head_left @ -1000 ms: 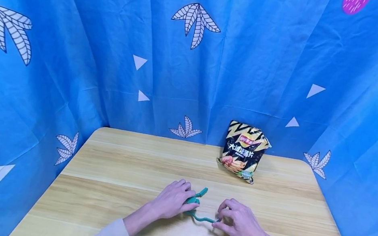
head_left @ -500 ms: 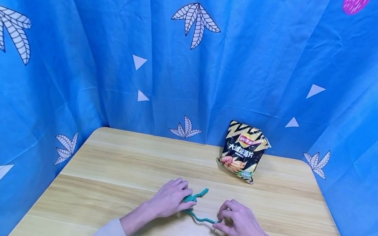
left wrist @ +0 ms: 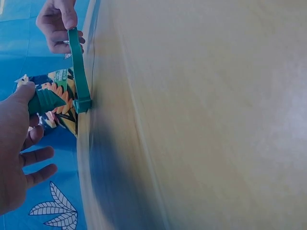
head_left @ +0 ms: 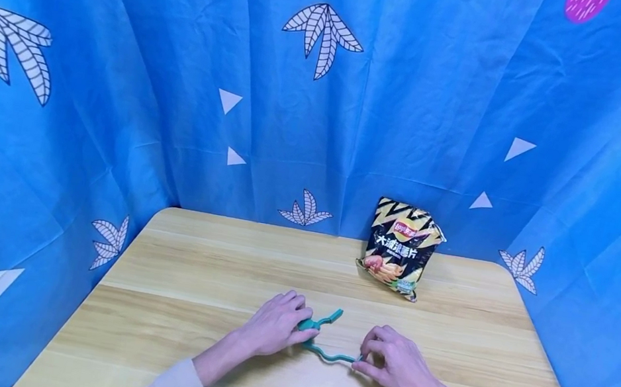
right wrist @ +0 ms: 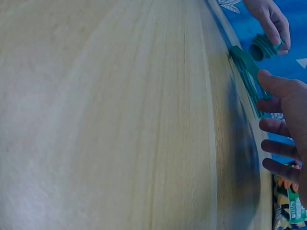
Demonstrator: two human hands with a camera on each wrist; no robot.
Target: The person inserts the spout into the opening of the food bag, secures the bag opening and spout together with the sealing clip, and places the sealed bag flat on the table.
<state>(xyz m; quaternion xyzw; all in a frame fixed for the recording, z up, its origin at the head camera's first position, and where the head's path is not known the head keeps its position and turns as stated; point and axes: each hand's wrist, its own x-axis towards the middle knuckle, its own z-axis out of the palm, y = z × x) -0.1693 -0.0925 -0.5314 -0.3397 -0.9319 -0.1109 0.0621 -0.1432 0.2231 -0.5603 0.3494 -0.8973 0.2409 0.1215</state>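
A green bag clip with wavy arms lies spread between the two hands, low over the table. My left hand grips its round part, a ribbed spout that shows between thumb and index finger in the left wrist view, the other fingers held apart. One short arm of the clip juts out past the left fingertips. At the other end my right hand pinches the tip of the long arm between thumb and index finger. In the right wrist view the spout's round opening faces the camera.
A black and yellow bag of potato chips stands tilted at the back right of the wooden table. Blue patterned curtain closes off the back and both sides.
My left hand has shifted slightly to the left with the spout, and the right hand a little to the right. Both keep hold of the clip; the chip bag has not moved.
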